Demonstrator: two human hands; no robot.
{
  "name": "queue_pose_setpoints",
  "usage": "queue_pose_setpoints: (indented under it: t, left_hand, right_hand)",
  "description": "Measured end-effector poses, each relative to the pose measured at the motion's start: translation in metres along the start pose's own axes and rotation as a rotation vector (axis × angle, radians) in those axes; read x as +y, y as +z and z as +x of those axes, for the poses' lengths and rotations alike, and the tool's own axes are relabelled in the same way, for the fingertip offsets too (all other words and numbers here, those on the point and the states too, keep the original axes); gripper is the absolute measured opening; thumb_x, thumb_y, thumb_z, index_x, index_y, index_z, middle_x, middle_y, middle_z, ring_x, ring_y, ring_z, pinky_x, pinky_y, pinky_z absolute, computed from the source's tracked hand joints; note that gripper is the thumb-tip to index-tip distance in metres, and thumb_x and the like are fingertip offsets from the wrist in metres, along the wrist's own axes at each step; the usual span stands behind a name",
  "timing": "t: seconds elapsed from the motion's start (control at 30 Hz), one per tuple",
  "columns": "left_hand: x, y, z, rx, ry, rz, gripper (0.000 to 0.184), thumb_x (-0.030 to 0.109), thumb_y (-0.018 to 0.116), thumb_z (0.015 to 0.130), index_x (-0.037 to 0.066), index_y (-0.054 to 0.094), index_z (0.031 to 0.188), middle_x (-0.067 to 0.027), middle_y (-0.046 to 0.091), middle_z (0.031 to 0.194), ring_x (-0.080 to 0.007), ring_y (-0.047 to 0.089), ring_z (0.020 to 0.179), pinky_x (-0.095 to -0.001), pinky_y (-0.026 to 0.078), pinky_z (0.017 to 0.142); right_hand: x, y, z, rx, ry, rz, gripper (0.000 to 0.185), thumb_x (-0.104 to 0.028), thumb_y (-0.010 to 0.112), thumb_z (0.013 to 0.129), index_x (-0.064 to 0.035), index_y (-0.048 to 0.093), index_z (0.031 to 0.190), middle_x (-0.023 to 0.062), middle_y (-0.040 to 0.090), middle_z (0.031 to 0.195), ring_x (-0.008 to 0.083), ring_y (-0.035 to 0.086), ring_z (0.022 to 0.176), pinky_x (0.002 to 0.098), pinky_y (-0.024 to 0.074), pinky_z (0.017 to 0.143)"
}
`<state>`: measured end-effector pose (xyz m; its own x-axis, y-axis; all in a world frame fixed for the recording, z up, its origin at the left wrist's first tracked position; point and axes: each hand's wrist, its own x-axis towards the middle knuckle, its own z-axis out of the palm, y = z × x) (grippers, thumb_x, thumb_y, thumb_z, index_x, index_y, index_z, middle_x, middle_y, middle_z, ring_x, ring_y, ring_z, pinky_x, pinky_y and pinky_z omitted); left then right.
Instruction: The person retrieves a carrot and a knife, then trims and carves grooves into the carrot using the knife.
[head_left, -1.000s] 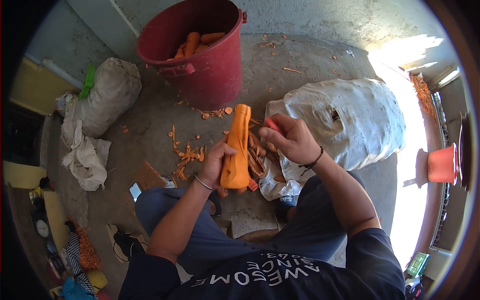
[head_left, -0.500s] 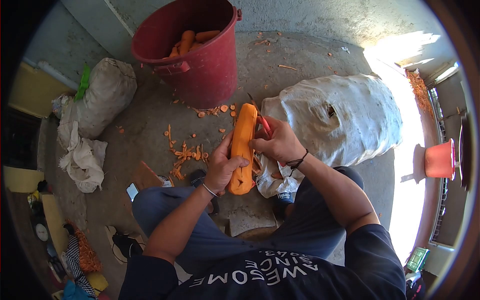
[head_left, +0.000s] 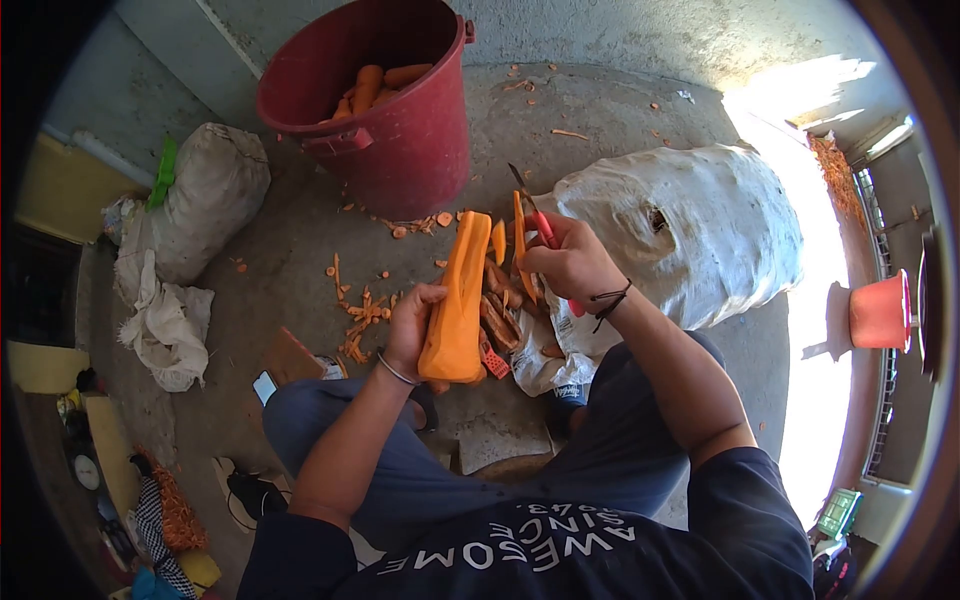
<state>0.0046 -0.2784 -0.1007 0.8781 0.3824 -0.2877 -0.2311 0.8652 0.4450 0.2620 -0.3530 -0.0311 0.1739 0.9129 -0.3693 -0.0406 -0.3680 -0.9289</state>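
Orange carrot [head_left: 455,330]: upper end points away from the body, thick end toward the lap, beside the left hand's palm.
Strips [head_left: 519,232]: now show between carrot and right hand; half a second ago the knife met the carrot, so a paring stroke has probably just finished.
Red-handled knife [head_left: 546,230]: blade clear of the carrot, pointing forward from the right hand.
Left hand [head_left: 408,325]: wrapped around the carrot's side, forearm angled inward.
Right hand [head_left: 572,258]: closed around the knife handle, elbow bent outward, white sack [head_left: 710,235] just beyond it.
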Motion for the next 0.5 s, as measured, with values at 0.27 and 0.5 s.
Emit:
queue_pose_setpoints:
  t: [0.27,0.5]
  left_hand:
    - [-0.002,0.012,0.004,0.035,-0.02,-0.014,0.049,0.037,0.047,0.106,-0.001,0.055,0.136,-0.0195,0.072,0.105,-0.0354,0.076,0.079,-0.0468,0.066,0.072]
    - [0.006,0.009,0.005,0.073,0.093,0.017,0.049,0.04,0.045,0.107,-0.001,0.06,0.128,-0.0211,0.07,0.103,-0.0358,0.074,0.08,-0.0489,0.065,0.067]
  right_hand:
    - [0.02,-0.009,0.008,0.04,-0.172,-0.245,0.039,-0.015,0.082,0.084,-0.0001,0.072,0.119,-0.0032,0.065,0.079,0.006,0.057,0.07,0.0267,0.0444,0.061]
    - [0.005,-0.009,0.004,0.133,-0.148,-0.631,0.034,-0.034,0.076,0.1,-0.0012,0.07,0.107,0.0006,0.065,0.079,0.0066,0.059,0.07,0.0277,0.048,0.063]
